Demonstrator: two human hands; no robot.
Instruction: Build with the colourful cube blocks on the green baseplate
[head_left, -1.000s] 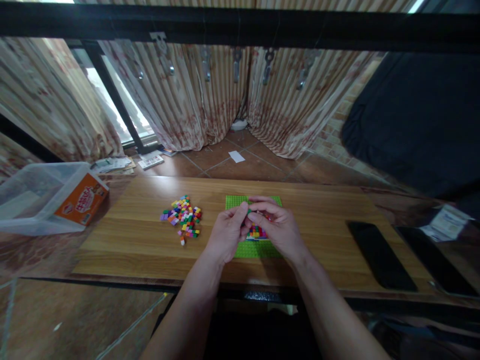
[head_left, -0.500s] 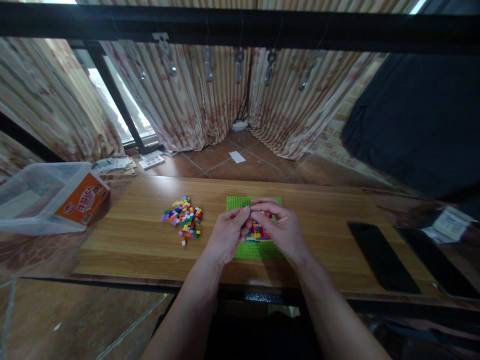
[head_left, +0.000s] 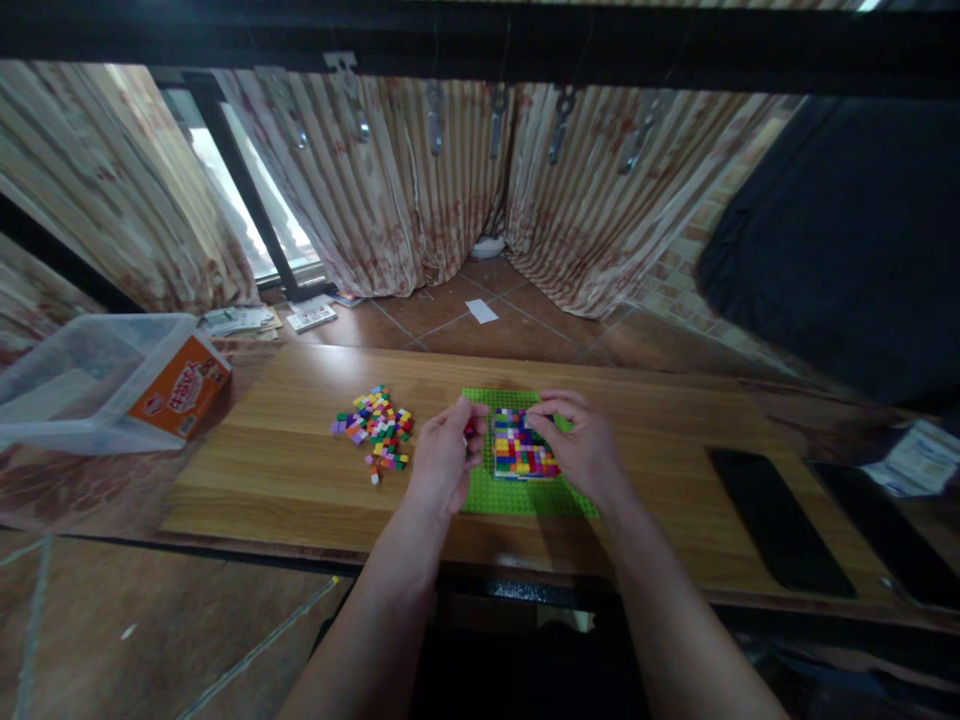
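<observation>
A green studded baseplate [head_left: 487, 498] lies on the table, bearing a low block of multicoloured toy bricks [head_left: 521, 450]. My left hand [head_left: 444, 455] is over the plate's left edge, its fingers curled round toy bricks; a bit of red shows between them. My right hand [head_left: 583, 445] reaches over the right side of the brick block. Its thumb and forefinger are pinched together at the block's upper right, and what is between them is too small to make out. Left of my left hand lies a loose pile of small coloured bricks [head_left: 384, 425].
A clear plastic bin [head_left: 97, 430] with an orange label stands at the left end of the wooden table [head_left: 300, 500]. Two dark flat panels, one a black slab [head_left: 776, 520], lie at the right. Overhead runs a dark bar [head_left: 480, 45] with hanging metal hooks.
My hands have moved apart from where they met above the bricks. The right hand is now down at the block's upper right, the left off to its left. The view has shifted slightly.
</observation>
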